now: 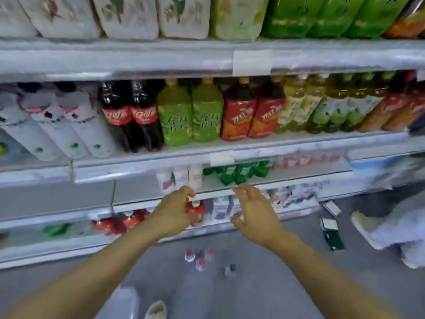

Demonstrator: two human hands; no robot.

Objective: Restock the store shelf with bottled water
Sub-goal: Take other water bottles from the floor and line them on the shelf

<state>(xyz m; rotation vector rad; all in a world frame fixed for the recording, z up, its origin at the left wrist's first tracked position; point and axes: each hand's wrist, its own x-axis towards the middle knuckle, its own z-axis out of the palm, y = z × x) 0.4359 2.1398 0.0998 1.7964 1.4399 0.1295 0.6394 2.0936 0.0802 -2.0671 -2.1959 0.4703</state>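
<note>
A small water bottle (196,210) with a red label stands at the front of a low shelf (216,192). My left hand (177,211) reaches to it, fingers over its top and thumb against its lower side, curled round it. My right hand (251,210) hovers just right of the bottle with fingers spread and holds nothing. Three red-capped water bottles (200,259) stand on the grey floor below my arms, and a dark-capped bottle (230,269) stands beside them. The picture is blurred, so the grip is not sharp.
Higher shelves carry cola bottles (130,116), green tea bottles (190,113) and red tea bottles (250,111). More red bottles (119,223) line the low shelf to the left. Small boxes (331,229) lie on the floor at right, near a blurred person (400,229). My shoe (156,309) shows below.
</note>
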